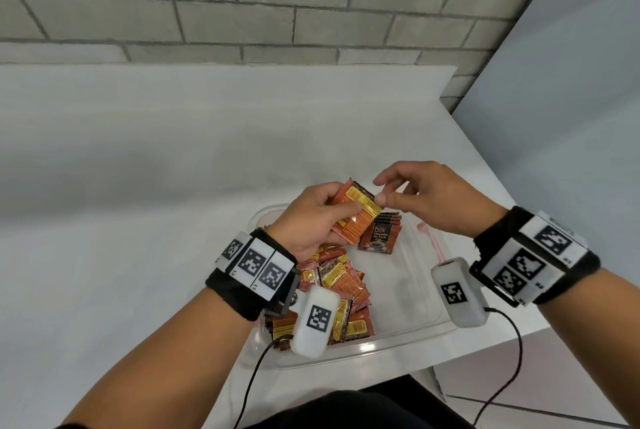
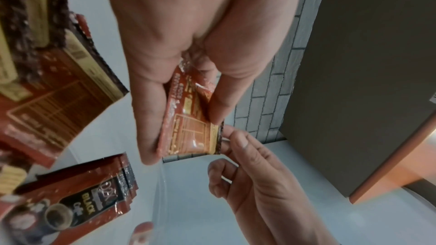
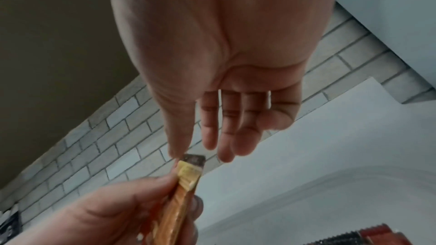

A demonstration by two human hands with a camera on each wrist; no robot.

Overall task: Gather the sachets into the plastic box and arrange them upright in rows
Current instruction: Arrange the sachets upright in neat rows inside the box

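Left hand (image 1: 311, 221) fingers clamped on sachet stack (image 1: 356, 210); right hand (image 1: 422, 196) fingers apart at its far edge. Square edges, then stand beside upright row (image 1: 381, 234) in plastic box (image 1: 408, 342).

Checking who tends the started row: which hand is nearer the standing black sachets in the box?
Left. The left hand grips a bundle of sachets right beside the standing black sachets; the right hand hovers above and behind them.

The upright sachets (image 1: 379, 233) in the plastic box (image 1: 398, 338) read "D2X" and "BLACK".
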